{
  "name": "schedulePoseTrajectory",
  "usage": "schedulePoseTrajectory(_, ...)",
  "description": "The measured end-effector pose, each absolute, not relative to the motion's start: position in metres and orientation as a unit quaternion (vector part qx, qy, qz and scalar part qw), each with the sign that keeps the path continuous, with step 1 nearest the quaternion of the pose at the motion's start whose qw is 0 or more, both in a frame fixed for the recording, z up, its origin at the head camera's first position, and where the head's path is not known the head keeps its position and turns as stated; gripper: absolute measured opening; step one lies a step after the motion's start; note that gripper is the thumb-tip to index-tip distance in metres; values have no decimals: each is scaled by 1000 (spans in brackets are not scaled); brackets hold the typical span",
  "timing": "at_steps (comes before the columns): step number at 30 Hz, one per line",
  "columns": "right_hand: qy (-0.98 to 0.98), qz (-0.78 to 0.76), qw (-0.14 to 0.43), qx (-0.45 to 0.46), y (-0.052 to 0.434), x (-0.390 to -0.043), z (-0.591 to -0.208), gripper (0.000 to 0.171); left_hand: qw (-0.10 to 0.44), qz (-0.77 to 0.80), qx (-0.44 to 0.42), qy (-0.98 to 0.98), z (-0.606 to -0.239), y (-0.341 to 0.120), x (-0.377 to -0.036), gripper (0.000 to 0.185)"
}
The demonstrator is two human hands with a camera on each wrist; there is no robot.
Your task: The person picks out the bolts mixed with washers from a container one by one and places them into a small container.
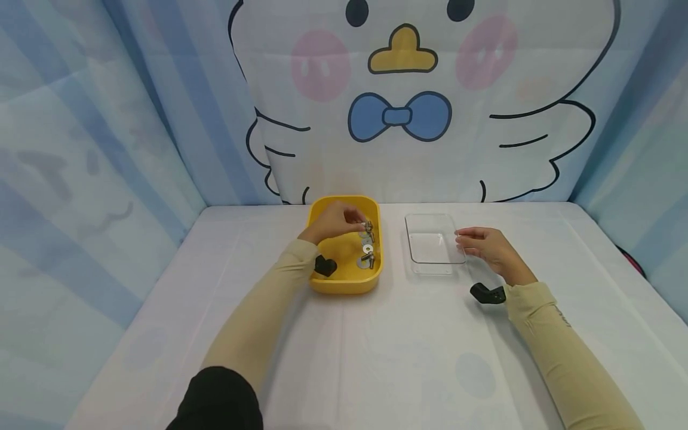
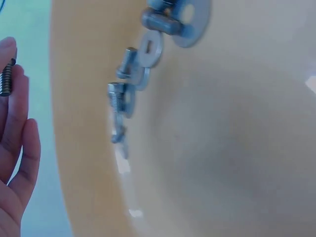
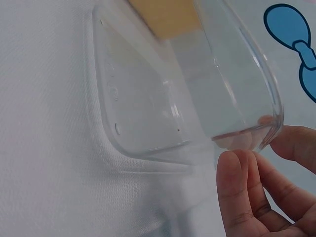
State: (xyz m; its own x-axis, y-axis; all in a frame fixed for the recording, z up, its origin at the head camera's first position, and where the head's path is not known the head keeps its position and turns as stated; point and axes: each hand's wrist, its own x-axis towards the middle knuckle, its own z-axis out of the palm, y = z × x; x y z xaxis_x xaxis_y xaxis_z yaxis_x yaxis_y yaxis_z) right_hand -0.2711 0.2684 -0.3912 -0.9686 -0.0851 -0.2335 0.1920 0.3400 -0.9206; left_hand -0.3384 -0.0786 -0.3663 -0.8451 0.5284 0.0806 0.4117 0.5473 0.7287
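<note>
My left hand is over the far part of a yellow plastic bin. Between its thumb and finger it pinches a small screw with dark threads. Washers and bolts lie along the bin's right side, some overlapping. To the right stands a clear plastic box with nothing visible inside. At its right wall, my right hand holds the rim, thumb on one side and fingers on the other, as the right wrist view shows.
Both containers rest on a white-covered table, side by side with a gap between them. A printed curtain closes the back, and further curtains hang at left and right. Black wrist devices sit below each hand.
</note>
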Motion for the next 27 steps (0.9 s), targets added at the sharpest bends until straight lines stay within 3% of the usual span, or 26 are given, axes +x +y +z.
schedulePoseTrajectory(12,787,-604,121,30,267,-270,-387,58,-40,437,268,858,-336,-71,-325,16)
schedulePoseTrajectory(27,797,-590,120,48,268,-273,-391,55,20,619,184,764,-318,-47,-306,26)
